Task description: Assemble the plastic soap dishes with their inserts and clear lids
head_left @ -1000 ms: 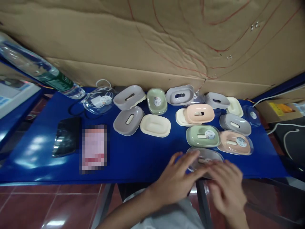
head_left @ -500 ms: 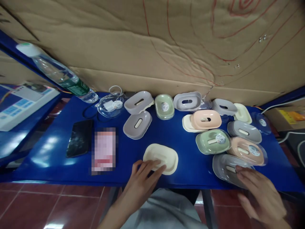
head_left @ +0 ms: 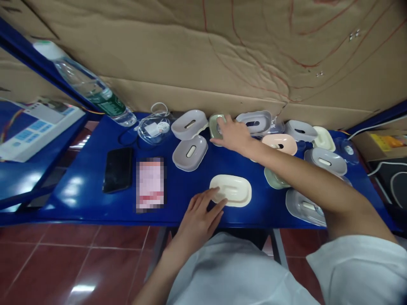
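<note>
Left hand: we have our left hand at the near edge of the table, its fingers loosely spread, unclenched, the tips at the left end of the cream tray.
Cream tray: we see it lying flat near the front edge, its raised middle facing up.
Right hand: we reach our right hand across to the back row, fingers spread over the green dish; we cannot tell whether they have closed on it.
Green dish: partly hidden under that hand, it sits between the back-left grey dish and the back-middle grey dish.
Front-left grey dish: we find this one just in front of the back-left one, a pale insert in its slot.
Under our right arm: the peach dish lies beyond the forearm; the clear-covered grey dish lies on the near side.
Left end: we have a black phone beside a pixelated pink item.
Behind: a cardboard panel.
</note>
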{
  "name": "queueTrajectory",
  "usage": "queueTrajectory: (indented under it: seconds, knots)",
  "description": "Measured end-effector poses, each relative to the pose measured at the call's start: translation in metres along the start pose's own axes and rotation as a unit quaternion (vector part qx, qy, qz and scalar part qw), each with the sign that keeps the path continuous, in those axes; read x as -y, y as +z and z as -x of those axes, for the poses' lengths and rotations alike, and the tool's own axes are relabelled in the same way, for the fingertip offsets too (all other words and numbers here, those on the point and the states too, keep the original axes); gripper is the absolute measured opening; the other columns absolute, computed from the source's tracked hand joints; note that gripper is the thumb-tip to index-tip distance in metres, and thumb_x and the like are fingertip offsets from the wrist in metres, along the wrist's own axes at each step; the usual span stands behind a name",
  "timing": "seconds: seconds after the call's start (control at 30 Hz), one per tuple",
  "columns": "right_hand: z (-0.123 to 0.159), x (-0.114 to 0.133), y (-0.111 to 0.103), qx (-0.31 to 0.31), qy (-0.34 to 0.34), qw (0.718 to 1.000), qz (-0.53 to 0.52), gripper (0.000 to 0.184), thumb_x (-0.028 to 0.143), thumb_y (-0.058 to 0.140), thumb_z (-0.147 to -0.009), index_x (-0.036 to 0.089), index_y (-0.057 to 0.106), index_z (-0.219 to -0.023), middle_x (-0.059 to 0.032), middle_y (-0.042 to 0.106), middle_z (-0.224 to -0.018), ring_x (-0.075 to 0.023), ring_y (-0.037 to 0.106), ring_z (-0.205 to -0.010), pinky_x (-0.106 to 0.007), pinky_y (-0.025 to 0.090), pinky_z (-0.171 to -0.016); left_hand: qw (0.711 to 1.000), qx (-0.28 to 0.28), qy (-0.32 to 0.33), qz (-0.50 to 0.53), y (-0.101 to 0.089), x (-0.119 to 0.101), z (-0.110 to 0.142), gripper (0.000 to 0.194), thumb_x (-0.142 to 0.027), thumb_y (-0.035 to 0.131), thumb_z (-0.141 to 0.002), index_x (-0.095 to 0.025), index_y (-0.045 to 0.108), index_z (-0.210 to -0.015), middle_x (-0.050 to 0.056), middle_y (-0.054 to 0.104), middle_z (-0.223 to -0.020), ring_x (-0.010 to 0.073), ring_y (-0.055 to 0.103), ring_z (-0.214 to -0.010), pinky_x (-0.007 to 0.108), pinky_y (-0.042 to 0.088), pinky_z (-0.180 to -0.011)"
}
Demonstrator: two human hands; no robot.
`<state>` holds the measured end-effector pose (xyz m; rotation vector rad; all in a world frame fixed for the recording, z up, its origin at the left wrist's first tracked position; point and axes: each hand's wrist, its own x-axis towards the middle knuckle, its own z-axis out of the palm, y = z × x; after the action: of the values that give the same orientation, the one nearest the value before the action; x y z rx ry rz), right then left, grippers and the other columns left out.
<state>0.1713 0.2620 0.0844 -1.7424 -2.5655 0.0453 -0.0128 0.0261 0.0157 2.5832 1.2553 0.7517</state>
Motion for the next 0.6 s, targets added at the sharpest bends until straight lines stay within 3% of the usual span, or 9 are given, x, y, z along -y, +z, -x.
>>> queueTrajectory:
  seconds: [0.1, 0.2, 0.3, 0.4, 0.5, 0.6]
  knots:
    - [0.011, -0.016, -0.015, -0.022, -0.065, 0.993, -0.093, 0.061, 0.043, 0.078, -0.093, 0.013, 0.052, -0.139, -0.0188, 0.054, -0.151, -0.0361, 0.065, -0.13, -0.052, 0.057, -0.105, 1.0, 0.003, -0.014, -0.009, -0.006, 0.012, 0.005, 0.037, -0.012, 0.061, -0.105, -0.026, 0.067, -0.139, 0.016, 0.061, -0.152, 0.0315, 0.062, -0.14, 0.054, 0.053, -0.114]
    - [0.065, -0.028, -0.034, -0.038, -0.159, 0.973, -0.165, 0.064, 0.041, 0.079, -0.091, 0.018, 0.05, -0.143, -0.0168, 0.044, -0.164, -0.0349, 0.053, -0.149, -0.052, 0.053, -0.116, 1.0, 0.003, -0.017, 0.016, -0.007, 0.024, 0.007, 0.035, -0.013, 0.063, -0.104, -0.025, 0.067, -0.137, 0.015, 0.064, -0.148, 0.0297, 0.064, -0.137, 0.051, 0.054, -0.114]
    - [0.134, -0.019, -0.042, 0.058, -0.245, 0.947, -0.199, 0.064, 0.038, 0.082, -0.091, 0.022, 0.053, -0.146, -0.0145, 0.042, -0.171, -0.0319, 0.05, -0.154, -0.047, 0.055, -0.119, 0.998, -0.03, -0.023, 0.05, -0.002, 0.029, 0.01, 0.036, -0.016, 0.068, -0.103, -0.025, 0.064, -0.138, 0.013, 0.066, -0.14, 0.0264, 0.068, -0.129, 0.045, 0.06, -0.108]
    - [0.18, -0.007, -0.033, 0.085, -0.253, 0.94, -0.211, 0.065, 0.028, 0.082, -0.087, 0.019, 0.056, -0.146, -0.017, 0.045, -0.17, -0.0303, 0.051, -0.155, -0.042, 0.055, -0.121, 0.993, -0.082, -0.044, 0.077, 0.004, 0.029, 0.013, 0.044, -0.019, 0.076, -0.1, -0.026, 0.059, -0.139, 0.015, 0.058, -0.148, 0.0267, 0.067, -0.131, 0.044, 0.064, -0.105]
    - [0.193, -0.004, -0.019, 0.074, -0.244, 0.942, -0.22, 0.066, 0.023, 0.081, -0.087, 0.017, 0.056, -0.148, -0.0193, 0.045, -0.171, -0.0335, 0.045, -0.16, -0.049, 0.048, -0.127, 0.987, -0.108, -0.07, 0.1, 0.008, 0.028, 0.012, 0.045, -0.025, 0.08, -0.097, -0.026, 0.058, -0.136, 0.016, 0.053, -0.154, 0.0287, 0.065, -0.134, 0.047, 0.065, -0.105]
    - [0.191, -0.011, -0.008, 0.073, -0.255, 0.939, -0.221, 0.064, 0.02, 0.079, -0.089, 0.016, 0.057, -0.149, -0.0205, 0.046, -0.171, -0.0368, 0.038, -0.164, -0.055, 0.045, -0.13, 0.988, -0.088, -0.079, 0.099, 0.007, 0.027, 0.007, 0.049, -0.033, 0.079, -0.099, -0.025, 0.056, -0.141, 0.018, 0.055, -0.155, 0.0307, 0.064, -0.137, 0.049, 0.063, -0.106]
